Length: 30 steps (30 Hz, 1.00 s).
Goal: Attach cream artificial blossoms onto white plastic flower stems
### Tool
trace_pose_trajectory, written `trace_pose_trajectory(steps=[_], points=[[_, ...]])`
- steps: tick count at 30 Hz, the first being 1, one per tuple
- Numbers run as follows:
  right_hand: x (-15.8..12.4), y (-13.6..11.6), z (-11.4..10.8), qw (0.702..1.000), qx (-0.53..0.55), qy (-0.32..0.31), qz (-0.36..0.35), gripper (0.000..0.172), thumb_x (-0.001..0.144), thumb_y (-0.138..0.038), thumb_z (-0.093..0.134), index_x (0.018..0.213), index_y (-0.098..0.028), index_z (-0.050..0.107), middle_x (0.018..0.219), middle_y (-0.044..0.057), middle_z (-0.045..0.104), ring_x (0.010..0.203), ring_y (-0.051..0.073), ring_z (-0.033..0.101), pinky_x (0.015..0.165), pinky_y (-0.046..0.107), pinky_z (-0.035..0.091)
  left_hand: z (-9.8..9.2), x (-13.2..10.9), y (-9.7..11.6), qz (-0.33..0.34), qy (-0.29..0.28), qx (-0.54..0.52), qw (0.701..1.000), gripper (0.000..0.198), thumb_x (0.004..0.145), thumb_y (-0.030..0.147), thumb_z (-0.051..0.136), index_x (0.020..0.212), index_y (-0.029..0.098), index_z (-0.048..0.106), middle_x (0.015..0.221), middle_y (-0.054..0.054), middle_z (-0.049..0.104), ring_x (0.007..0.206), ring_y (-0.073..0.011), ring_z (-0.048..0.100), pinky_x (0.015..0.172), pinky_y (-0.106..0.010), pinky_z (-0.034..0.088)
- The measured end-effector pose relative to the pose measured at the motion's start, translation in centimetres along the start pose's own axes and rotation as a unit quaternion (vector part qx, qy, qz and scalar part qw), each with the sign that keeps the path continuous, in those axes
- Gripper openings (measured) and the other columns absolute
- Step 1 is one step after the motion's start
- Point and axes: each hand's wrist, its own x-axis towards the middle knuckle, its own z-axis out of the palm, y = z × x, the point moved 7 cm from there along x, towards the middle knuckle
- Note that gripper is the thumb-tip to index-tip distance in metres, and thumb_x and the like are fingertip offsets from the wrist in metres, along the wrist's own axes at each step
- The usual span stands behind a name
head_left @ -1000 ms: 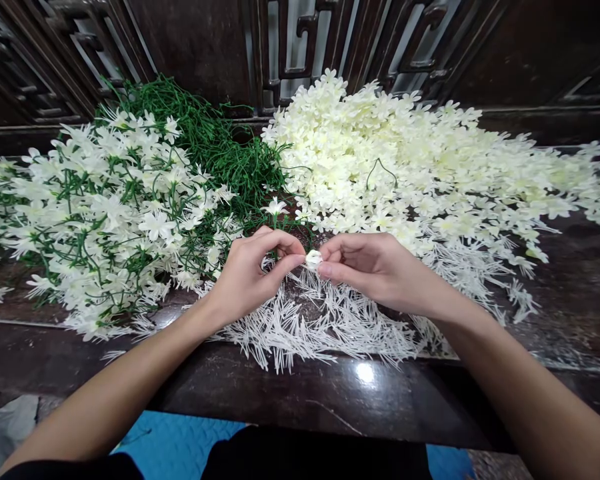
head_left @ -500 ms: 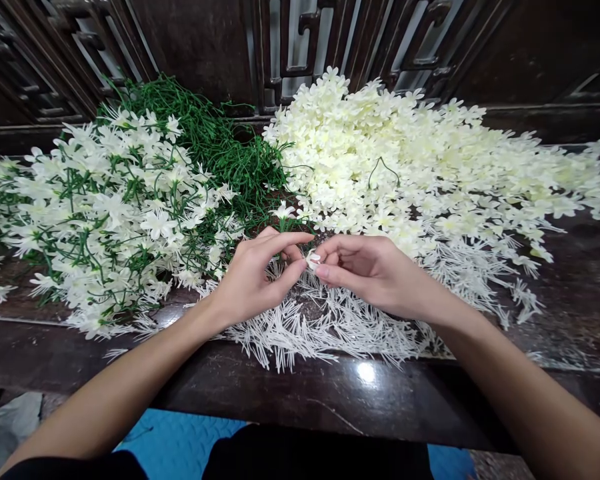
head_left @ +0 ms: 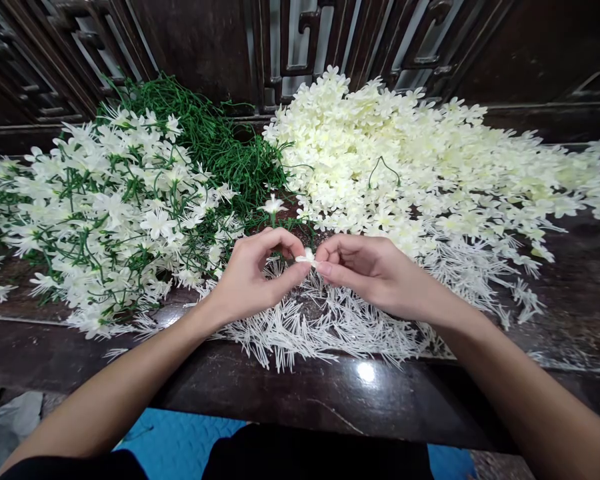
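Between the fingertips of both hands is a small white flower (head_left: 308, 257). My left hand (head_left: 261, 272) pinches it from the left, thumb and forefinger closed on it. From the right, my right hand (head_left: 373, 270) pinches its other side with thumb and forefinger. Just beyond my left hand, a white flower on a green stem (head_left: 273, 205) points up. White stamen pieces (head_left: 325, 330) lie spread under and in front of the hands. Loose cream blossoms (head_left: 405, 153) are heaped behind my right hand.
Assembled white flowers with green stems (head_left: 115, 227) are piled at the left. Behind them lies a tangle of green stems (head_left: 200, 127). A carved dark wooden panel (head_left: 195, 47) rises at the back. The dark bench's front edge (head_left: 260, 387) runs near me.
My left forefinger has curled down onto the small flower, which has turned between the fingertips. The stemmed flower beyond my left hand has shifted slightly left and tilted more upright.
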Motion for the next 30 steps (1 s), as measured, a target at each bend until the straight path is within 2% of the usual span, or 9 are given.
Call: trace_pose_trajectory(steps=[3, 7, 10, 13, 17, 21, 24, 28, 30], points=[[0.0, -0.4, 0.4, 1.0, 0.004, -0.006, -0.011, 0.017, 0.089, -0.032, 0.059, 0.086, -0.016, 0.059, 0.069, -0.002, 0.049, 0.06, 0.011, 0.044, 0.053, 0.026, 0.038, -0.2, 0.0, 0.1, -0.002, 0.025, -0.029, 0.999, 0.005, 0.077, 0.015, 0.065, 0.077, 0.017, 0.06, 0.073, -0.001, 0.062, 0.069, -0.0127, 0.057, 0.067, -0.027, 0.048], [0.0, -0.7, 0.4, 0.999, -0.003, 0.002, -0.032, 0.016, 0.088, -0.032, 0.06, 0.086, -0.016, 0.059, 0.067, -0.002, 0.05, 0.06, 0.011, 0.045, 0.053, 0.027, 0.04, -0.1, -0.1, 0.1, -0.008, 0.027, -0.011, 1.0, 0.005, 0.077, 0.015, 0.065, 0.077, 0.017, 0.061, 0.072, 0.0, 0.061, 0.067, -0.0117, 0.055, 0.064, -0.026, 0.047], [0.0, -0.8, 0.1, 0.999, -0.018, 0.018, -0.036, 0.015, 0.089, -0.031, 0.059, 0.086, -0.017, 0.06, 0.07, 0.0, 0.053, 0.061, 0.012, 0.048, 0.054, 0.027, 0.041, -0.1, -0.1, -0.2, -0.019, 0.026, -0.025, 0.999, 0.015, 0.078, 0.016, 0.065, 0.092, 0.017, 0.062, 0.073, -0.001, 0.063, 0.067, -0.0127, 0.056, 0.066, -0.027, 0.048], [0.0, -0.9, -0.1, 0.997, -0.05, 0.031, -0.04, 0.012, 0.089, -0.029, 0.058, 0.087, -0.018, 0.061, 0.074, 0.001, 0.057, 0.064, 0.013, 0.05, 0.056, 0.028, 0.042, 0.3, -0.1, -0.5, -0.044, -0.005, -0.047, 0.998, 0.03, 0.079, 0.017, 0.064, 0.109, 0.015, 0.061, 0.074, -0.002, 0.064, 0.067, -0.0135, 0.057, 0.065, -0.028, 0.048], [0.0, -1.0, -0.1, 0.995, -0.076, 0.035, -0.054, 0.009, 0.09, -0.026, 0.057, 0.087, -0.018, 0.061, 0.078, 0.003, 0.061, 0.069, 0.014, 0.055, 0.061, 0.03, 0.047, 0.4, -0.1, -0.5, -0.052, -0.015, -0.033, 0.998, 0.011, 0.08, 0.02, 0.065, 0.088, 0.013, 0.067, 0.076, -0.005, 0.066, 0.069, -0.0138, 0.057, 0.064, -0.027, 0.047], [0.0, -1.0, -0.1, 0.993, -0.088, 0.04, -0.067, 0.007, 0.088, -0.025, 0.058, 0.086, -0.02, 0.062, 0.08, 0.003, 0.064, 0.068, 0.015, 0.058, 0.06, 0.031, 0.049, 0.2, -0.1, -0.3, -0.043, -0.016, -0.03, 0.998, 0.014, 0.082, 0.019, 0.063, 0.094, 0.016, 0.068, 0.078, -0.003, 0.066, 0.068, -0.0128, 0.056, 0.062, -0.025, 0.045], [-0.1, -0.9, -0.7, 0.989, -0.101, 0.08, -0.069, 0.006, 0.088, -0.023, 0.059, 0.085, -0.022, 0.065, 0.077, 0.002, 0.065, 0.067, 0.015, 0.059, 0.059, 0.032, 0.049, 0.1, -0.1, -0.5, -0.049, -0.003, -0.016, 0.999, 0.018, 0.083, 0.02, 0.063, 0.1, 0.018, 0.07, 0.075, -0.002, 0.066, 0.064, -0.012, 0.054, 0.058, -0.025, 0.043], [-0.7, -2.1, -1.9, 0.965, -0.136, 0.181, -0.134, 0.005, 0.084, -0.019, 0.064, 0.085, -0.022, 0.067, 0.085, 0.004, 0.062, 0.083, 0.018, 0.058, 0.074, 0.036, 0.049, -0.3, 0.1, -1.1, -0.077, 0.045, -0.04, 0.995, 0.014, 0.078, 0.021, 0.068, 0.091, 0.016, 0.07, 0.072, -0.003, 0.065, 0.065, -0.0129, 0.056, 0.059, -0.026, 0.046], [-1.0, -2.4, -2.0, 0.961, -0.123, 0.2, -0.144, 0.004, 0.084, -0.018, 0.064, 0.085, -0.022, 0.066, 0.082, 0.003, 0.061, 0.077, 0.017, 0.056, 0.068, 0.034, 0.048, -0.3, 0.1, -1.5, -0.084, 0.056, -0.056, 0.993, 0.012, 0.076, 0.022, 0.07, 0.087, 0.016, 0.07, 0.072, -0.003, 0.066, 0.064, -0.0129, 0.057, 0.058, -0.026, 0.048]])
